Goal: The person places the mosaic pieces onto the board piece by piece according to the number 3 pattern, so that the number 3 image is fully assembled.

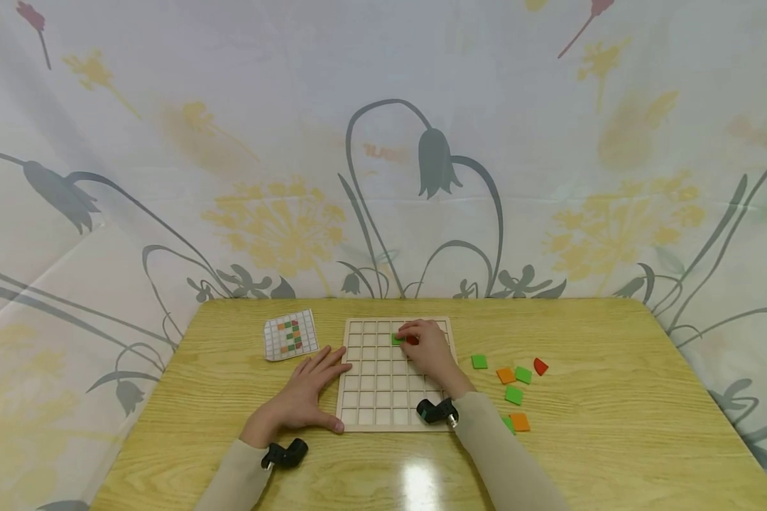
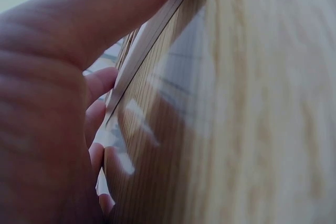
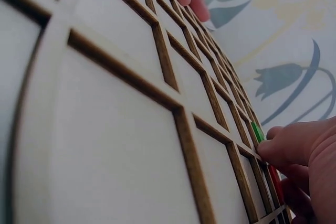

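A wooden grid board [image 1: 383, 429] lies on the table. My left hand [image 1: 303, 394] is spread along its left side, with fingertips at the left edge and the thumb by the lower left corner; the left wrist view shows the thumb [image 2: 121, 9] against the board's side. Over the board's upper rows, my right hand [image 1: 431, 351] pinches a green square tile [image 1: 397, 339] at a cell. Just right of that tile, a red piece [image 1: 412, 340] sits in the grid, partly covered by the fingers. The right wrist view shows the green tile [image 3: 257, 131] at the fingertips.
A paper pattern card [image 1: 290, 335] with coloured squares lies left of the board. To the right are loose green tiles [image 1: 479, 362], orange tiles [image 1: 506, 375] and a red quarter-round piece [image 1: 540, 366]. A flowered curtain [image 1: 383, 213] hangs behind the table.
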